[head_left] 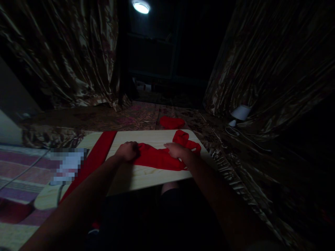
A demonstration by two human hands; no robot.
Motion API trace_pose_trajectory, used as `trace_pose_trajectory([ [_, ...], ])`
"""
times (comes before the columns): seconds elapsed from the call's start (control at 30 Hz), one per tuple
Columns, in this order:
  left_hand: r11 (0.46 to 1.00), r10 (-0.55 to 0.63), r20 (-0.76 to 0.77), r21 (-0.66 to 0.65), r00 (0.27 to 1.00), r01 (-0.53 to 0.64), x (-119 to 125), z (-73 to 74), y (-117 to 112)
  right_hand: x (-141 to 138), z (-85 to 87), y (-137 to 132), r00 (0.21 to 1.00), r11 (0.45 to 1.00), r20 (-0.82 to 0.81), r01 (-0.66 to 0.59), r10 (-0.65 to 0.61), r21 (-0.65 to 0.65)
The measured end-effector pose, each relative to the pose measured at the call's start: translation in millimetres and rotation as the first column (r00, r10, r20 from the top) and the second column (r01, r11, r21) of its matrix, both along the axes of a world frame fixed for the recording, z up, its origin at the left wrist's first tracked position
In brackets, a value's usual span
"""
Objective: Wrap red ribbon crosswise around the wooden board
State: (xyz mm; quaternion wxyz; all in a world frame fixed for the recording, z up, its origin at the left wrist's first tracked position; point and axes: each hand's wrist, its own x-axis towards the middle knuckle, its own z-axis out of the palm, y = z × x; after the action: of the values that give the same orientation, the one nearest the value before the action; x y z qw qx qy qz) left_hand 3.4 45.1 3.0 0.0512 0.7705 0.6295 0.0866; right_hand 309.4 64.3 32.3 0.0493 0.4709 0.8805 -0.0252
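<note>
Left hand (127, 151) fisted on red cloth (159, 158); right hand (176, 150) pressed flat upon it, fingers open; wooden board (146, 174) beneath.

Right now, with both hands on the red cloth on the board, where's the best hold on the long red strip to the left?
Probably the far end of the long red strip, where it lies flat on the wooden board. Come from above and pinch across its narrow width. Its near end runs off the board's edge into shadow. The left hand is nearest; the right hand rests on the red cloth.
</note>
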Motion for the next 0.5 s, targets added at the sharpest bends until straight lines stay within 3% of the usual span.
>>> trace_pose_trajectory([
  [0.1, 0.998, 0.020, 0.061, -0.061, 0.998, -0.016, 0, 0.4, 0, -1, 0.8, 3, 0.997, 0.998, 0.070, -0.021, 0.025, -0.064],
  [0.23, 0.999, 0.020, 0.007, -0.050, 1.000, -0.020, 1, -1.1, -2, -2, 12.0, 3, 0.989, 0.990, 0.146, 0.021, -0.001, -0.137],
  [0.5, 0.992, 0.103, 0.039, -0.075, 0.994, -0.100, 3, 1.2, -2, 0, 42.4, -7, 0.997, 0.985, -0.025, 0.068, -0.073, -0.160],
])
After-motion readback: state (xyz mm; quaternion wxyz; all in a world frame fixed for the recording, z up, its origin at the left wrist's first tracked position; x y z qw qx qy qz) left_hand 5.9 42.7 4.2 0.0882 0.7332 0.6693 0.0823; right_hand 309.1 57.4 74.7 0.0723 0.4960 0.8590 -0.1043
